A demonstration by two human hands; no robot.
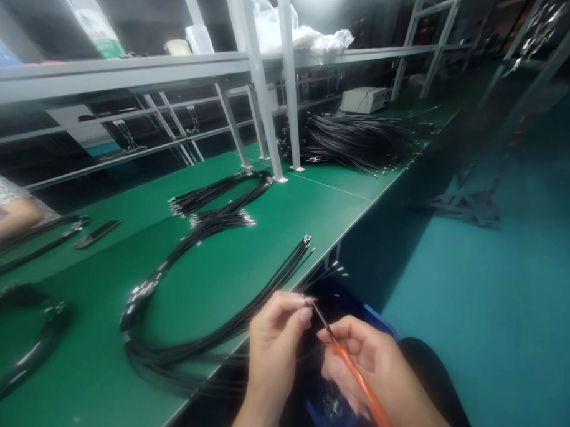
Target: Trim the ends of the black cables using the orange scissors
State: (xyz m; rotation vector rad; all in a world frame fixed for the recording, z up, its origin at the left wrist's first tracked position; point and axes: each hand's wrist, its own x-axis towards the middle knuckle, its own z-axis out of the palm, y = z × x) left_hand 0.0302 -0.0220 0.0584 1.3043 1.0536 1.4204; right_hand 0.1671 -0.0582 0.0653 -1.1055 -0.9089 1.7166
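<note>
My left hand is closed in a pinch above the table's front edge, with a small shiny piece between thumb and forefinger. That piece looks like a cable's metal end, but the fingers hide most of it. My right hand is wrapped round an orange-handled tool with a thin dark metal shaft. Its tip meets the small piece at my left fingertips. A bundle of black cables with metal ends curves over the green table and passes behind my left hand.
Below my hands is a blue bin with small shiny pieces. More cable bundles lie further back and at left. Shelf posts rise from the table. A phone lies near another person's arm.
</note>
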